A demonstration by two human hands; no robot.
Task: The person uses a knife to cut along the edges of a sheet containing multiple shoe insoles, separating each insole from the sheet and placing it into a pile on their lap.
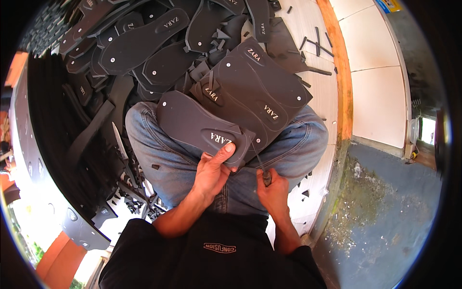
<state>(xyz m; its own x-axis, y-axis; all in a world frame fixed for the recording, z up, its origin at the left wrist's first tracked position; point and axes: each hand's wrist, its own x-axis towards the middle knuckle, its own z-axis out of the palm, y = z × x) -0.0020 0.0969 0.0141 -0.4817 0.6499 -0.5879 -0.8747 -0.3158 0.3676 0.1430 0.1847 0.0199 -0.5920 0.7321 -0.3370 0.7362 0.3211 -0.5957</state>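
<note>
My left hand (pixel 211 177) grips the lower end of a dark grey foam sandal sole (pixel 190 114), its thumb pressed on top next to the white lettering. In my right hand (pixel 274 193) is a knife (pixel 266 178), held by its handle. Its thin blade points up and away, close to the sole's right edge; whether it touches the foam I cannot tell. Beneath and beyond the sole, a larger foam sheet (pixel 284 86) marked with sole outlines rests across my lap on my jeans (pixel 298 149).
Many cut soles (pixel 144 41) and offcuts pile up ahead and to the left. A second blade (pixel 119 139) lies beside my left knee. Foam strips (pixel 317 45) are scattered on the pale floor at right. Beyond run a wooden edge (pixel 342 82) and a grey stained floor (pixel 390 207).
</note>
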